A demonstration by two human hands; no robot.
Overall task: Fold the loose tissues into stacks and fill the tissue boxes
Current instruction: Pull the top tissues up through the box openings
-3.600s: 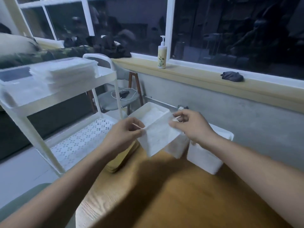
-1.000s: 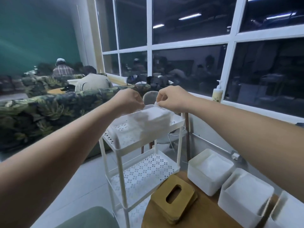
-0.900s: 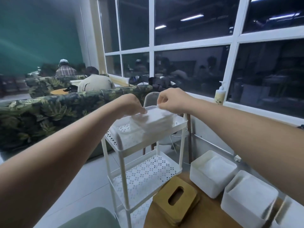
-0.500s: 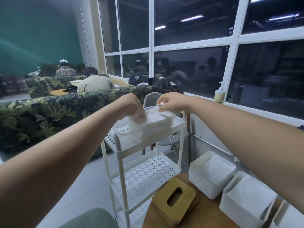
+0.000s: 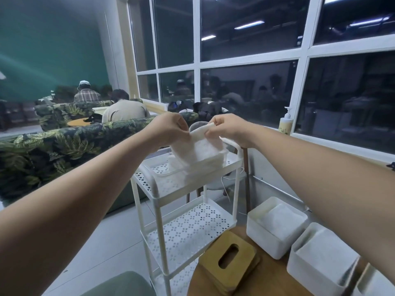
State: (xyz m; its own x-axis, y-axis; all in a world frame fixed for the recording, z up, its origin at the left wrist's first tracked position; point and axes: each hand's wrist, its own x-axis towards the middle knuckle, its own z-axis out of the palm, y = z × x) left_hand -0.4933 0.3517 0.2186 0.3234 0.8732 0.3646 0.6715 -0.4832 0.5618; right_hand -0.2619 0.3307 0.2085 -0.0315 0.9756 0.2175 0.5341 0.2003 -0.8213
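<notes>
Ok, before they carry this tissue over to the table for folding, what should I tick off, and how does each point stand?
1. Two-handed hold: the left hand and right hand each pinch the tissue at its top edge. Ok.
2. Single sheet only: cannot tell, as the layers are too fine to see.
3. Tissue free of the stack: not ok, since its lower edge lies on the stack.
4. Box open: ok, and the wooden lids lie piled on the table.
5. Room left in that box: cannot tell. It already holds tissues.
</notes>
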